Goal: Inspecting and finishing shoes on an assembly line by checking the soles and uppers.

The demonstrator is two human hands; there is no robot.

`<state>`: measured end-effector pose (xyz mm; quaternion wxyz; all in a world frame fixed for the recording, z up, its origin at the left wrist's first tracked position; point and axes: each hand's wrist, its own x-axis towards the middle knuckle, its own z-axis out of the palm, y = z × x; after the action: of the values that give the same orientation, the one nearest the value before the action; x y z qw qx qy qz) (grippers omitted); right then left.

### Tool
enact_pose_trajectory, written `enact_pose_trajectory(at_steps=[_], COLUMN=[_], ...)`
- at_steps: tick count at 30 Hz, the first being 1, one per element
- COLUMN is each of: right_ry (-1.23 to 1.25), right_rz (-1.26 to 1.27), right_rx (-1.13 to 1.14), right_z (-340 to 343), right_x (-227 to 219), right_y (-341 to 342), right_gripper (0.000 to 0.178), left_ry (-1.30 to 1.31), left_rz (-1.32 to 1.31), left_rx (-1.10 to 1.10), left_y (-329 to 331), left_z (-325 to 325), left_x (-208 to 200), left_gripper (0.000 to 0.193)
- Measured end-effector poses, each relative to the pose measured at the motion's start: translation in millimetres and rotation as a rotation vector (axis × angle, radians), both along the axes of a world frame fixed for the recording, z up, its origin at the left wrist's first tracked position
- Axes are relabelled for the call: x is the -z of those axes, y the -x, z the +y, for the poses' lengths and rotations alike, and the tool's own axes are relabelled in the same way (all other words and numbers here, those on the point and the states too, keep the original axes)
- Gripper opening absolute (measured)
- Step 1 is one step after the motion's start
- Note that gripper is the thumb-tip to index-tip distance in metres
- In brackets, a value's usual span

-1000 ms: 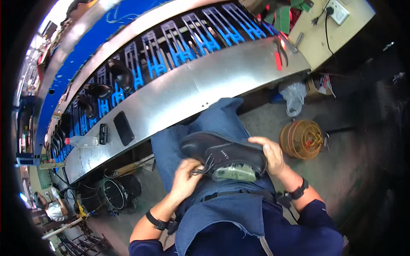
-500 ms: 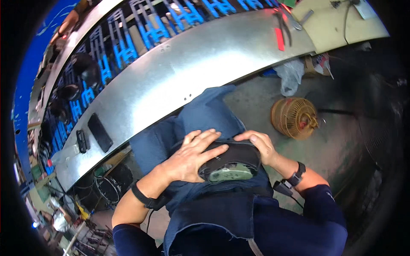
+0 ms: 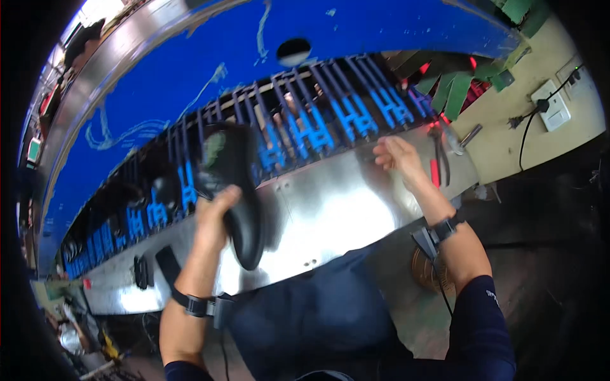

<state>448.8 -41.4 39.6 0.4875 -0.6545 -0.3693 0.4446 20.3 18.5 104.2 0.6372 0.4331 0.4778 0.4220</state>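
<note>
Curved steel bench (image 3: 343,209) across centre frame; blue conveyor belt (image 3: 190,70) behind, upper left; beige wall (image 3: 508,143) with white socket (image 3: 551,108) (upper right); dark floor (image 3: 540,241), lower right.

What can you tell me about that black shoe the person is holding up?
The black shoe is dark and smooth, with a slight sheen like leather or its imitation. It is held sole side toward the camera, long axis roughly upright, one end low near the metal ledge, the other raised before the blue racks. A greenish patch shows near its upper end. Only the left hand touches it, gripping its side. Laces cannot be seen from here.
</note>
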Motion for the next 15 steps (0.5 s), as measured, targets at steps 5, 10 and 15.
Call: enact_pose_trajectory(at_steps=[5,10,15], right_ry=[-0.146,0.106,0.139], right_rz=[-0.911,-1.429,-1.391], right_rx=[0.184,0.177,0.095], right_z=[110.6,205.6,211.5], right_x=[55.7,108.8,75.2], right_y=[-114.8,-175.8,-142.2], right_gripper=[0.04,0.044,0.038], left_ry=[-0.25,-0.487,-0.491], left_rz=[0.685,1.078,1.219], left_rx=[-0.077,-0.053,0.175], left_y=[59.1,101.6,73.2], left_z=[147.3,164.3,84.2], left_x=[73.8,149.6,66.1], left_gripper=[0.055,0.038,0.057])
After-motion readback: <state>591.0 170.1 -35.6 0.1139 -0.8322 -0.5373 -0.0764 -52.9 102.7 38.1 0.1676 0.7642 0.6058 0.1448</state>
